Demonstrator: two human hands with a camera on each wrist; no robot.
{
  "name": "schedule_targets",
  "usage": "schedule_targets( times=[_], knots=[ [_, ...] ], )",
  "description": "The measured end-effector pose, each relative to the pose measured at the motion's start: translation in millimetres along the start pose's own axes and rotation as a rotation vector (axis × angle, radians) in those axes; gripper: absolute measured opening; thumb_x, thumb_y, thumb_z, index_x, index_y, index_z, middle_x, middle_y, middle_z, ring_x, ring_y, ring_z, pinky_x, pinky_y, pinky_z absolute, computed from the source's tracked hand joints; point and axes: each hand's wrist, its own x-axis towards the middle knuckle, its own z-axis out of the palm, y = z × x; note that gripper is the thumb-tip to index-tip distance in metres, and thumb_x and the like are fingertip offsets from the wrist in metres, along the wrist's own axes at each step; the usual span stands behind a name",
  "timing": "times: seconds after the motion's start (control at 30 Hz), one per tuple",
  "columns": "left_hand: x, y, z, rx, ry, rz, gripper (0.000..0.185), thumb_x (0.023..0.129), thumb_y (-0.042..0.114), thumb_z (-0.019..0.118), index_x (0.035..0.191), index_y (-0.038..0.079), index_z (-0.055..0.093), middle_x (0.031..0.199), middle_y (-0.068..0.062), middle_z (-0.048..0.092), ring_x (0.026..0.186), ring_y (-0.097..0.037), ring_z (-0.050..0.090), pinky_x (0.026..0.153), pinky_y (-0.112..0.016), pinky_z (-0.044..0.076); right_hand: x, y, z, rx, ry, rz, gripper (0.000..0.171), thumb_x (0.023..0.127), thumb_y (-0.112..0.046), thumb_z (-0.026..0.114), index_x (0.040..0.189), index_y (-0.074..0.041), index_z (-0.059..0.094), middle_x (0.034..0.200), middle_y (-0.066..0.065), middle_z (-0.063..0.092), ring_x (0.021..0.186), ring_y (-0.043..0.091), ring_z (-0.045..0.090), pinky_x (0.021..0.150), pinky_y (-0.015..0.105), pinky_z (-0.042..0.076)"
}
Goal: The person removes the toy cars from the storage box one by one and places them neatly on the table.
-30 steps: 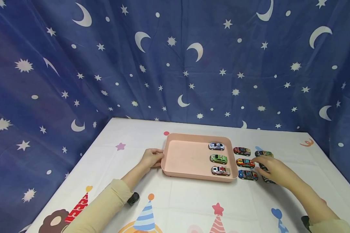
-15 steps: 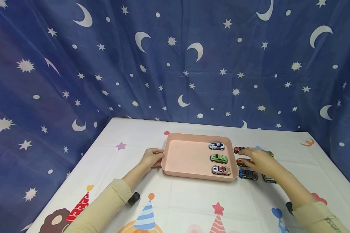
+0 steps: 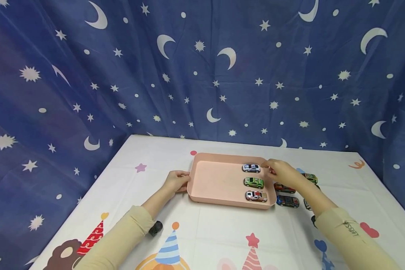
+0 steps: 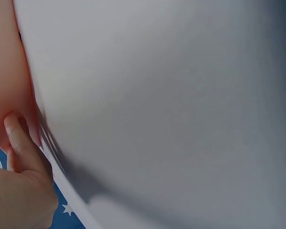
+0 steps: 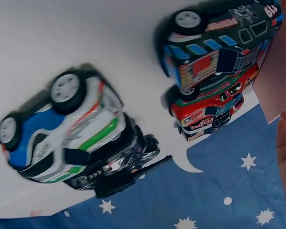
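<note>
My left hand (image 3: 176, 182) holds the left side of a shallow pink tray (image 3: 216, 204), thumb and fingers at its wall. In the left wrist view the thumb (image 4: 20, 138) presses the outer wall. Over the tray's upper right corner is my right hand (image 3: 283, 173), fingertips at the rim beside a white toy car (image 3: 251, 168) inside. A green toy car (image 3: 254, 182) and a white-and-red one (image 3: 256, 196) lie below it in a column. Under the right hand, a red toy car (image 3: 272, 171) is mostly hidden.
Right of the tray, an orange-red toy car (image 3: 284, 188) and a dark blue one (image 3: 288, 201) stand on the white patterned tablecloth (image 3: 219, 228). Farther right are a green toy car (image 3: 310, 177) and a white-blue one (image 5: 62, 129), partly behind my right arm. A starry blue curtain (image 3: 189, 82) hangs behind.
My right hand has moved left, from the right-hand toy cars across the middle column to the tray's upper right corner. The left hand and the tray stay in place.
</note>
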Motion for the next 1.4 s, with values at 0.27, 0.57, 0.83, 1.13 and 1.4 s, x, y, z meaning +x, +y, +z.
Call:
schedule_targets(
  times=[0.27,0.57,0.83,1.13,1.4],
  knots=[
    [0.4,0.6,0.0,-0.008,-0.006,-0.003,0.031,0.086,0.004,0.059,0.115,-0.002,0.063,0.082,-0.003,0.064,0.062,-0.004,0.058,0.052,-0.015,0.055,21.3,1.1,8.3,0.084,-0.026,0.065,0.028,0.089,-0.008,0.062,0.113,0.004,0.061,0.105,0.019,0.064,0.092,0.030,0.063,0.078,0.039,0.058],
    [-2.8,2.0,1.6,0.007,0.002,0.009,0.031,0.084,0.004,0.059,0.114,-0.002,0.064,0.086,-0.007,0.066,0.063,-0.005,0.059,0.051,-0.015,0.054,38.1,4.4,14.8,0.048,-0.055,0.090,0.032,0.084,-0.005,0.065,0.114,0.006,0.060,0.104,0.018,0.064,0.095,0.032,0.062,0.083,0.041,0.057],
    [-2.6,0.0,0.1,0.003,0.004,0.014,0.031,0.085,0.004,0.058,0.114,-0.004,0.063,0.080,-0.003,0.064,0.060,-0.004,0.058,0.051,-0.015,0.054,51.5,4.4,18.0,-0.013,-0.102,0.080,0.030,0.082,-0.004,0.067,0.109,0.008,0.062,0.097,0.016,0.065,0.088,0.027,0.062,0.082,0.041,0.056],
    [-2.5,-0.5,-1.6,0.005,0.010,0.010,0.030,0.085,0.005,0.059,0.114,-0.002,0.064,0.086,-0.007,0.067,0.061,-0.004,0.059,0.051,-0.015,0.054,65.6,-2.8,26.0,-0.120,-0.175,0.050,0.018,0.083,-0.006,0.068,0.099,0.003,0.066,0.089,0.010,0.067,0.084,0.023,0.063,0.082,0.038,0.056],
    [-2.7,-1.6,0.4,-0.002,0.010,0.003,0.030,0.086,0.006,0.060,0.115,-0.002,0.064,0.086,-0.006,0.066,0.061,-0.003,0.059,0.051,-0.015,0.054,67.9,1.1,32.0,-0.191,-0.185,0.060,0.014,0.082,-0.010,0.070,0.093,-0.001,0.065,0.086,0.008,0.065,0.084,0.022,0.063,0.081,0.036,0.056]
  ],
)
